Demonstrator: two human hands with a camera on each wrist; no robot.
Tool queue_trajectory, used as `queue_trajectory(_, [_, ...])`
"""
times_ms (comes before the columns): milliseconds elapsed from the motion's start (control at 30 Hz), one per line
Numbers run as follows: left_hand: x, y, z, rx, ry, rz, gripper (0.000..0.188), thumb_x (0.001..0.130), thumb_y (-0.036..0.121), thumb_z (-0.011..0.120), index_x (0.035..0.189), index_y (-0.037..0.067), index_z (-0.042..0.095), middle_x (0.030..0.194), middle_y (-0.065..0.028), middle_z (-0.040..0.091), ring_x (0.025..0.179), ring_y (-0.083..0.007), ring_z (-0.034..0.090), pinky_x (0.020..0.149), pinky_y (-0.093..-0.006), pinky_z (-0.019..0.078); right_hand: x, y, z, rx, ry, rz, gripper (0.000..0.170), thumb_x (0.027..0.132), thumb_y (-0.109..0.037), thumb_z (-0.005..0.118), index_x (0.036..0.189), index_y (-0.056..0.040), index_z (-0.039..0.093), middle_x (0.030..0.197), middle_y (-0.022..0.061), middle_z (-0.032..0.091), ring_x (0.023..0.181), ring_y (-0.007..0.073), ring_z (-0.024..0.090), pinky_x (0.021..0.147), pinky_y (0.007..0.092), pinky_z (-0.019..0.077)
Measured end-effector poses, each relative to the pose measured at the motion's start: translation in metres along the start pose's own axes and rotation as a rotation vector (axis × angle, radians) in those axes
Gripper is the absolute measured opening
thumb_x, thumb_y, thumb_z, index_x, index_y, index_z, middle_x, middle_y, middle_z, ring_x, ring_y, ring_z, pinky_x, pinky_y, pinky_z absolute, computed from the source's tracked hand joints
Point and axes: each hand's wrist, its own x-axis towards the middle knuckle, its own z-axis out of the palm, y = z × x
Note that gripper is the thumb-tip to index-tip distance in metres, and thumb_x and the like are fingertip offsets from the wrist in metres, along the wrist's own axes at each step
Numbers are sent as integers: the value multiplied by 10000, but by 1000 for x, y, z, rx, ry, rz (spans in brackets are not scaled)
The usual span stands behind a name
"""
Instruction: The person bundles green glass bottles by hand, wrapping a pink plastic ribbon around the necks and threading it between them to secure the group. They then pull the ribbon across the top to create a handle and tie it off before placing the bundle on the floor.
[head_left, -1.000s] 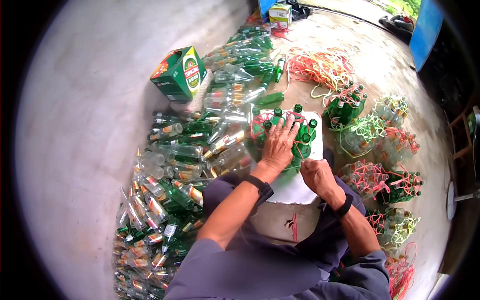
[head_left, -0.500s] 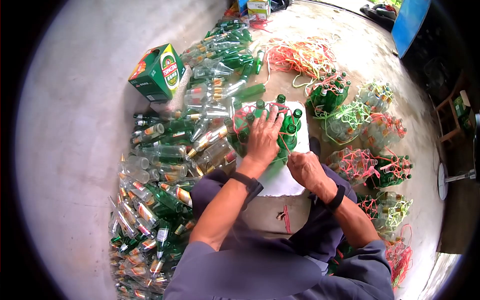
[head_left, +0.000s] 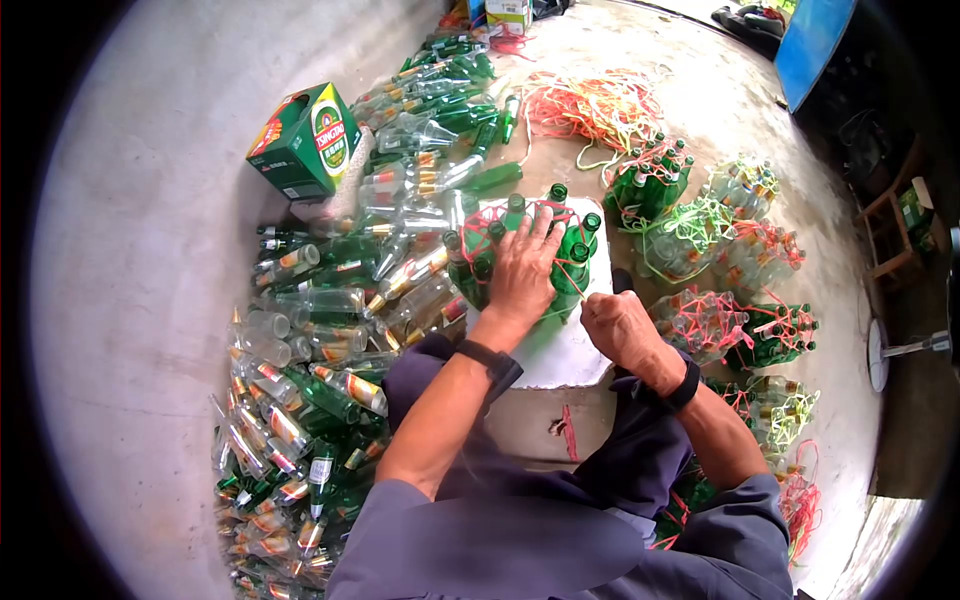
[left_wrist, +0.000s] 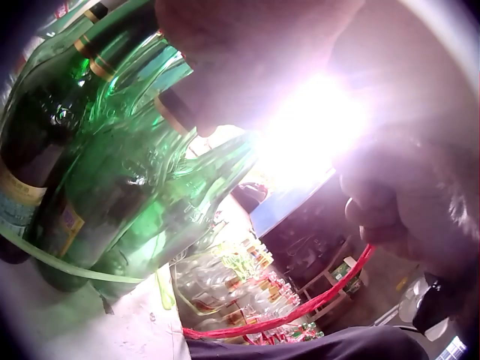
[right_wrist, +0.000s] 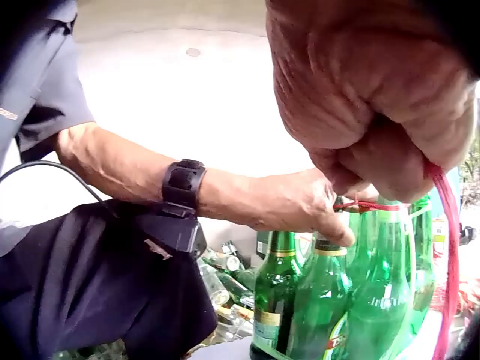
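Nearest, the right hand point(head_left: 628, 328), slightly farther right of the bottles than a second ago, keeps its grip curled tightly on a thin red plastic cord point(right_wrist: 452, 262). Just beyond, the left hand point(head_left: 522, 268), fingers spread, rests as before on the cord-laced cluster of upright green glass bottles point(right_wrist: 379, 281), which stands ahead and left of the right grip on a low white table point(head_left: 560, 365).

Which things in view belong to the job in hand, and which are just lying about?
Belongs:
Green bottles under the left hand
Red string gripped by the right hand
White board beneath those bottles
Probably supplies: loose bottles, string heap

Apparently just lying about:
Tsingtao carton
Small box beyond the bottles
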Motion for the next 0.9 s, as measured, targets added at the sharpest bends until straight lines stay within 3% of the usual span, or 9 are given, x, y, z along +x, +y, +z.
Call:
queue_trajectory(367, [2,-7,-3,-81,20,43,641,729,-13,707,1359,24,598,1503,-171,509,1264,-346,578,1081,-472,406,48,19,-33,-138,158,-140,175,847,-33,616,700,-39,522,601,198,571,601,409,614,538,479,471])
queue_trajectory(500, [4,-6,-8,-111,24,50,639,727,-23,683,1358,19,597,1499,-173,512,1225,-341,593,1077,-463,411,68,43,-18,-85,320,-95,183,864,-35,606,691,-37,547,625,220,547,597,417,602,524,473,452])
queue_trajectory(567, [6,-2,-13,-138,-11,29,663,721,-38,654,1378,28,588,1505,-177,508,1238,-346,582,1076,-466,410,64,65,-1,13,307,98,194,877,-51,602,688,-19,576,651,236,552,572,430,562,502,463,438])
queue_trajectory(633, [7,-3,-7,-111,23,76,678,724,-45,643,1395,30,579,1523,-178,495,1323,-333,541,1067,-465,407,55,77,11,191,352,156,257,894,-66,672,681,35,569,588,193,401,550,158,355,483,373,370])
queue_trajectory(700, [7,0,-11,-103,-20,67,676,731,-45,655,1398,17,569,1536,-180,479,1331,-337,533,1054,-458,410,52,74,15,289,304,406,296,912,-104,658,667,35,567,545,127,426,570,116,361,481,360,358])
queue_trajectory(733, [8,1,-11,-84,-45,64,678,737,-37,665,1405,10,555,1547,-177,463,1321,-341,532,1045,-452,415,53,83,25,382,307,444,303,899,-143,675,662,28,595,524,109,417,546,107,389,486,366,369])
queue_trajectory(767, [9,5,-13,-65,-33,65,662,723,-21,690,1375,5,576,1534,-175,476,1197,-371,585,1065,-460,413,53,93,32,481,308,472,313,885,-182,693,657,21,624,502,91,409,522,99,417,490,371,380])
queue_trajectory(833, [9,5,-12,-47,-60,57,693,706,-18,705,1385,11,568,1564,-161,442,1171,-368,582,1074,-458,404,54,89,29,597,298,546,306,875,-192,705,671,31,656,494,64,455,508,105,428,503,368,395])
queue_trajectory(900, [10,4,-10,-35,-61,74,695,703,-17,705,1383,17,570,1573,-150,433,1155,-360,586,1079,-461,399,49,95,28,680,264,412,193,899,-149,665,759,-36,736,636,98,655,566,135,578,553,343,461])
